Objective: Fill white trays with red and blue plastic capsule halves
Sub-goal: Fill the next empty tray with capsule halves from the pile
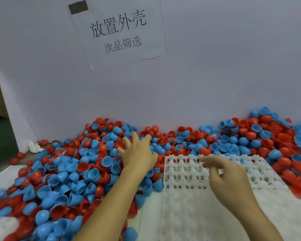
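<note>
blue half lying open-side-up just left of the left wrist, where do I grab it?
Pinch the rim of the blue half from above and the right, one finger inside the cup. Its opening faces up toward the camera, so the thin edge is exposed; neighbours crowd its outer wall.

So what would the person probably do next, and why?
Probably lower the left hand to pick a half from the pile. Its fingers are spread above the pile and hold nothing, the tray shows empty holes, and the right hand hovers over the tray, seemingly holding nothing.
</note>
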The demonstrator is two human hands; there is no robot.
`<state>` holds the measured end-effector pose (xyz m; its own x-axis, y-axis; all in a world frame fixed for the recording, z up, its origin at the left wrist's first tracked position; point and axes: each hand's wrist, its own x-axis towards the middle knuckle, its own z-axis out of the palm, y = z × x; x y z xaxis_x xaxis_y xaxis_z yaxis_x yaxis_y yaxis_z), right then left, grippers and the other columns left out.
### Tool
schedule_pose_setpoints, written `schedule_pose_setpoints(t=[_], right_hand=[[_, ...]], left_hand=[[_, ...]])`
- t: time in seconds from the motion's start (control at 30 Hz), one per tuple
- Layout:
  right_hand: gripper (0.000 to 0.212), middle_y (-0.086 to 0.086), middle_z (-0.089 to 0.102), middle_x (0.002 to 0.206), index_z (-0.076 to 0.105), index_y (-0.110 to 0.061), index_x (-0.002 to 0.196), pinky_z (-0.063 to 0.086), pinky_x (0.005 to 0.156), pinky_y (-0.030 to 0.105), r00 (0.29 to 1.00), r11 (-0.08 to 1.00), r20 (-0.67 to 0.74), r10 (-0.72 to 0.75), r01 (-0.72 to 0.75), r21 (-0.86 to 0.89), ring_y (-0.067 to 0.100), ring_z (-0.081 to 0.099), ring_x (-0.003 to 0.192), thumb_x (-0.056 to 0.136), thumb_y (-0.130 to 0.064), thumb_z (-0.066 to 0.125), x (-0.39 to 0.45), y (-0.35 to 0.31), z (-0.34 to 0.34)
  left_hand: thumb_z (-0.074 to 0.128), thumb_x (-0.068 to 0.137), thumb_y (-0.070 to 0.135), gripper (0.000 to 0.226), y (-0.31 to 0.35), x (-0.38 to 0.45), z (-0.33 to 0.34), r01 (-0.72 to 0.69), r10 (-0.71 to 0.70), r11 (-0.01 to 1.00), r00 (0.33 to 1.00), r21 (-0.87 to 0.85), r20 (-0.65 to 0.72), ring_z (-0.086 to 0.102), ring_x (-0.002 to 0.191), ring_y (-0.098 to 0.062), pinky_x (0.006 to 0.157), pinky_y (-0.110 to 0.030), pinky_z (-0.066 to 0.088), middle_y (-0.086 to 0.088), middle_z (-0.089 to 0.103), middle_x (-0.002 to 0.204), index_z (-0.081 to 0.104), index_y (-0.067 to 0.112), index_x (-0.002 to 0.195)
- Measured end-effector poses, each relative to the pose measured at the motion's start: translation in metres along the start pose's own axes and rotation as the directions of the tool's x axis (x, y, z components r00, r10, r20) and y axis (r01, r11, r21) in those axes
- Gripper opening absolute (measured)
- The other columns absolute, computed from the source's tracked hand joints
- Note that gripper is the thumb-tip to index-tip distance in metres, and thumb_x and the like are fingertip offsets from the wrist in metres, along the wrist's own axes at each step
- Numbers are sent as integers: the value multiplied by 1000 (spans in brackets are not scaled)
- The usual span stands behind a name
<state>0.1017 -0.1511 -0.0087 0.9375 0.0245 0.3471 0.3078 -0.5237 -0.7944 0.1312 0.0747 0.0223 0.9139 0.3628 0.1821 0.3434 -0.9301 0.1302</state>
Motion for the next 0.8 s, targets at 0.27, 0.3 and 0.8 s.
schedule_pose_setpoints(t=[0.27, 0.3, 0.8], right_hand=[[32, -18, 70, 86, 75, -31, 98, 47, 69, 13, 999, 998, -40, 27, -25, 56, -5, 63, 85, 94, -6, 55, 9, 18, -5], [32, -18, 70, 87, 74, -33, 98, 47, 65, 10, 999, 998, -34, 23, -21, 67, -8, 62, 85, 94, -7, 55, 8, 18, -4], [31, -20, 68, 88, 70, -37, 99, 45, 67, 4, 998, 992, 41, 40, -45, 120, -13, 59, 90, 97, -13, 53, 7, 18, 1]], left_hand=[[54, 81, 79, 99, 0, 85, 32, 86, -160, 980, 878, 179, 452, 16, 146, -54, 116, -66, 24, -20, -1, 165, 8, 39, 159], [60, 80, 74, 96, 1, 85, 38, 95, -152, 983, 898, 156, 413, 21, 144, -53, 113, -66, 28, -18, 4, 163, 13, 41, 158], [78, 75, 34, 69, -15, 92, 28, -41, 58, 995, 979, -90, 195, 61, 114, -27, 92, -37, 54, -4, 60, 136, 52, 41, 139]])
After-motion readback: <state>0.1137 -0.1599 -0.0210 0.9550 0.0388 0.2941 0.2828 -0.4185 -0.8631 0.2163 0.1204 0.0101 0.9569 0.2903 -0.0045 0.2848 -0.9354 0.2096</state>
